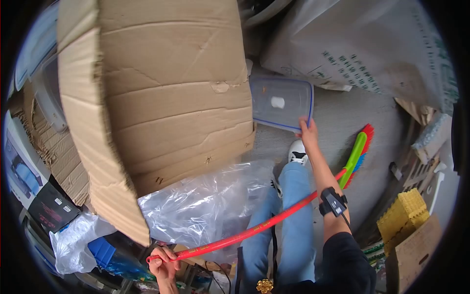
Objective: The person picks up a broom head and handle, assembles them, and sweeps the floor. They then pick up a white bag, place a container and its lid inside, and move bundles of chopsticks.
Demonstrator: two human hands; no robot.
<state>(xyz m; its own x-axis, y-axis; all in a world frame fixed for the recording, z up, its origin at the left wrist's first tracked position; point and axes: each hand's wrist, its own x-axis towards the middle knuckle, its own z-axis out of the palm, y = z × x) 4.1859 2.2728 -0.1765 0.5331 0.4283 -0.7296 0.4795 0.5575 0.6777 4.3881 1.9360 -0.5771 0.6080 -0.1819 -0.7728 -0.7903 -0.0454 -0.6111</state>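
Note:
My left hand (pixel 165 264) is closed around the end of a broom's red handle, low on the left. The broom (pixel 254 229) slants up across my legs, and its green head with red and blue bristles rests near the floor on the right. At the edge of a clear plastic container with a blue rim (pixel 286 100), my right hand (pixel 308 133) pinches the near corner. A white patch shows in the middle of the container. Its left side meets the big cardboard box (pixel 181 98), so part of it may be hidden.
Clear plastic sheeting (pixel 210 201) lies below the cardboard box. A large pale sack with green print (pixel 362 49) stands at the upper right. Yellow foam-like pieces (pixel 402 215) and a cardboard piece (pixel 417 252) are at the lower right. Packed goods crowd the left.

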